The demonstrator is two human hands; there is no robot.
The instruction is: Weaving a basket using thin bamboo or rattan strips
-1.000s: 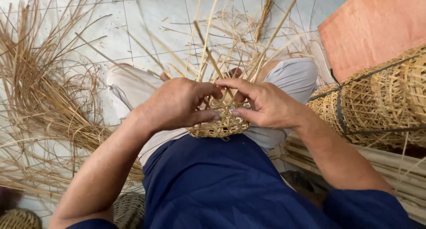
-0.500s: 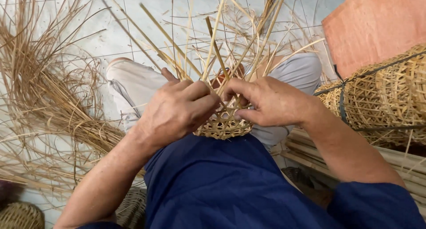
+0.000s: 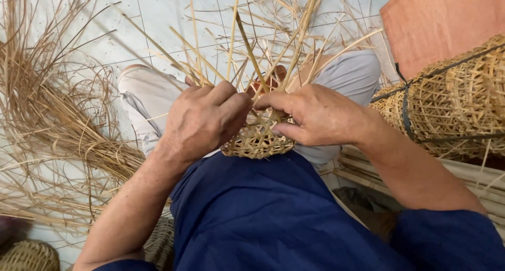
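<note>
Basketwork in hand: a small, half-woven basket (image 3: 258,140) of pale cane sits in the seated person's lap, just above the dark blue garment (image 3: 273,213), with its loose strips (image 3: 247,45) fanning up and away toward the far side. Left hand (image 3: 202,118) curled closed against the basket's left rim, fingers folded over the strips there. Right hand (image 3: 315,116) closed on the right rim, thumb pressed along the woven edge and forefinger stretched toward the centre. The two hands nearly touch over the middle. Knees in light grey trousers (image 3: 144,97) spread to either side. Heap of loose cane (image 3: 47,124) on the tiled floor at left. Stack of finished open-weave baskets (image 3: 452,103), strapped with a dark band, lies at right, below an orange board (image 3: 442,24).
</note>
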